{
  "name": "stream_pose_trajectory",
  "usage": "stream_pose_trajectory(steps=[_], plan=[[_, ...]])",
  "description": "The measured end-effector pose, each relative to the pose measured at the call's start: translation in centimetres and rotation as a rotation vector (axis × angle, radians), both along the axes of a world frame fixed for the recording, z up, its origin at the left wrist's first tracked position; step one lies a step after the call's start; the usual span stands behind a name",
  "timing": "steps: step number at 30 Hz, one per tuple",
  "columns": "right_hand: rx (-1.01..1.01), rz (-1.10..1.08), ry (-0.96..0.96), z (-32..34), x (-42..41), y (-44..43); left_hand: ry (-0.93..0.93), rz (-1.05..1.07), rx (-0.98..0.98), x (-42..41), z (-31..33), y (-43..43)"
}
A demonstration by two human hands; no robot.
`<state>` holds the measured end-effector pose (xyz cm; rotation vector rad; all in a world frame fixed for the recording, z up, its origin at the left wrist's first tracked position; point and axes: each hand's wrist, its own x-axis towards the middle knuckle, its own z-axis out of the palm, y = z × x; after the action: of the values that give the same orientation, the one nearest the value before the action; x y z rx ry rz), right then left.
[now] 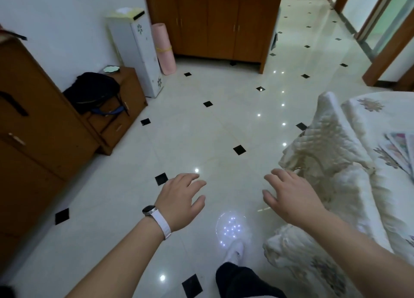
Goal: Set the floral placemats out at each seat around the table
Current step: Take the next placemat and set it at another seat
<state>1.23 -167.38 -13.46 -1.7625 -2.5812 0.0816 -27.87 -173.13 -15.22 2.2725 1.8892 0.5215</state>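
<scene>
While both hands hung over bare floor, neither one held anything. Left hand (181,199), with a white-strapped watch (154,215) on the wrist, was spread loosely, fingers released and slightly curled. Right hand (289,197) was likewise slack and empty, palm down, just short of the draped edge of the quilted tablecloth (331,145).

Floral placemats (401,150) lay on the table at the far right edge of view, apparently several fanned or overlapping; most of them were cut off by the frame, so the count could not be told. They sat well apart from both hands.

Judged step: turning toward the table to reach for the mats; none seen laid out at a seat within this view.

Risks noted:
- Tablecloth hung in heavy, bunched folds down to the floor near the person's slippered foot (234,250). A step onto the cloth, or a hand catching a fold, could drag the cloth and slide the mats off.
- Polished tile floor (201,129) was glossy with strong light reflections; a slip while circling the table seemed possible.
- Overlapped mats might lift together, so one seat could get two and another none.
- Head was aimed at the floor, not the tabletop; a reach made this way would be near blind.
- Cloth surface was puffy and uneven, so mats could sit crooked or creep toward the edge.
</scene>
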Motion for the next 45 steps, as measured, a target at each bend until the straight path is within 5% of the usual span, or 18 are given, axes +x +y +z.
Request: stream_pose_trajectory(steps=[17, 45], plan=[[-0.002, -0.085, 0.162, 1.0, 3.1, 23.9, 0.156, -0.139, -0.034, 5.8, 3.9, 27.7], [-0.064, -1.01, 0.093, 3.0, 20.5, 37.3, 0.084, -1.012, -0.042, 31.5, 2.3, 64.2]])
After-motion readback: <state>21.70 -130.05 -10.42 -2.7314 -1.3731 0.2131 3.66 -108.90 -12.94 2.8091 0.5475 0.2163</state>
